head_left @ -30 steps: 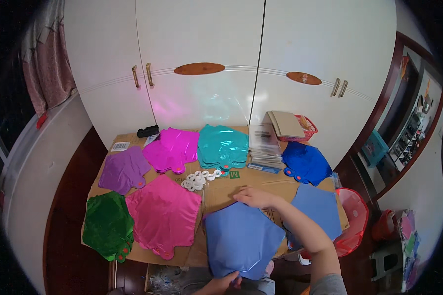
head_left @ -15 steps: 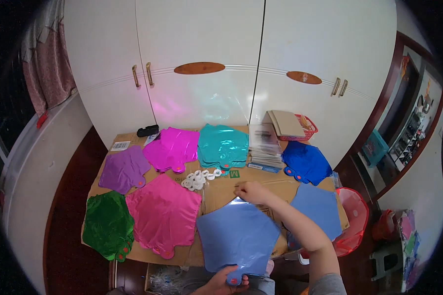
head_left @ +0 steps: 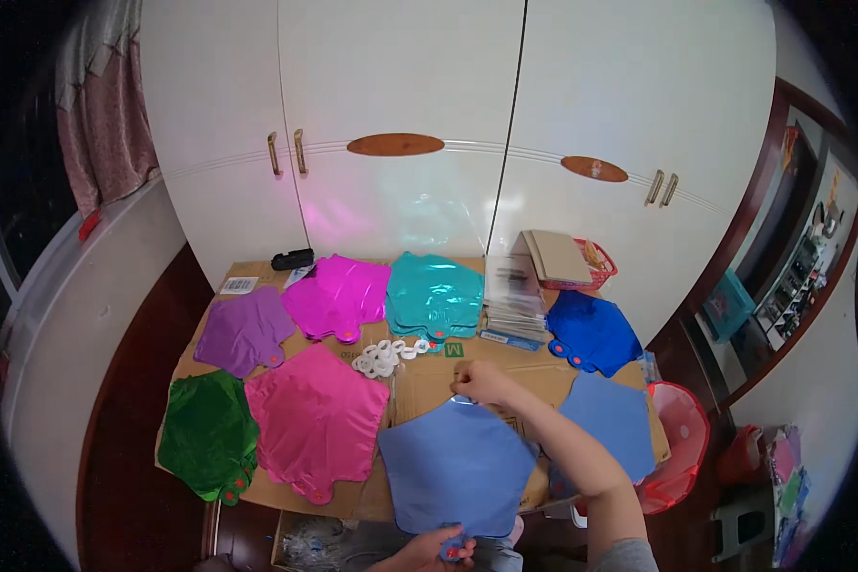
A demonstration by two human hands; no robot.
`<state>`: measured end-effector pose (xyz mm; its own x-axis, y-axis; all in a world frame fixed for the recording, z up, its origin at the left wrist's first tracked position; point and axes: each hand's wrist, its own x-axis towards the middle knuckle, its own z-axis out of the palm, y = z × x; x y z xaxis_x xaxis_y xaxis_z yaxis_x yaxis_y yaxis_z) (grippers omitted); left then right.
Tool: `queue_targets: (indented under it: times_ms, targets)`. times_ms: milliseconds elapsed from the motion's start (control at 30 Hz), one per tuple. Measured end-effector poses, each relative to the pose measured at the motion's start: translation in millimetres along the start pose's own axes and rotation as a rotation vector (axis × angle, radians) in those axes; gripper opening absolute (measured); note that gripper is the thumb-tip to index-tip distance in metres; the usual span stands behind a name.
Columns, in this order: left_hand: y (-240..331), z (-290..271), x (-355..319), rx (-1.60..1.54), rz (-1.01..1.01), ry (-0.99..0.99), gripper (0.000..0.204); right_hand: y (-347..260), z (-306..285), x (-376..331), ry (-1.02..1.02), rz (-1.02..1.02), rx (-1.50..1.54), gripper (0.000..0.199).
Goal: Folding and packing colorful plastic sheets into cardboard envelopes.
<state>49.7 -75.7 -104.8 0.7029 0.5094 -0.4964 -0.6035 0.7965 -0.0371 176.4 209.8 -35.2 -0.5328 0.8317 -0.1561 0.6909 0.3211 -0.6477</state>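
A person holds a flat light-blue star-shaped foil balloon [head_left: 458, 467] stretched over the near edge of a cardboard-covered tabletop [head_left: 429, 377]. The right hand [head_left: 481, 383] pinches its far tip; the left hand [head_left: 439, 550] grips its near tip by the valve. Along the tabletop's left edge lie pink [head_left: 316, 419], green [head_left: 207, 434] and purple [head_left: 246, 329] balloons.

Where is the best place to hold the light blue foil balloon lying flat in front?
Probably by its two opposite ends: the right hand pinches the far tip, the left hand the near neck. The light blue foil balloon lies flat and limp, so its edges are easiest to grip.
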Motion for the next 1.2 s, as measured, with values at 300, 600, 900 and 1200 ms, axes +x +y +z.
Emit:
queue_targets:
  times_ms: [300,600,900,1200]
  targets:
    - [26.4,37.7,2.4,0.057,0.038,0.066,0.018,-2.1,-34.3,14.7,-0.078,0.031,0.073,0.023]
    - [71.3,73.1,22.3,0.153,0.047,0.257,0.019,16.0,-28.9,49.6,0.214,-0.197,-0.418,0.021]
    - [76.5,74.6,36.3,0.100,0.026,0.321,0.021,0.4,1.5,-16.7,0.323,-0.444,-0.464,0.032]
    - [78.5,78.0,32.1,0.235,-0.002,0.330,0.027,14.9,12.7,-16.4,0.436,-0.483,-0.304,0.036]
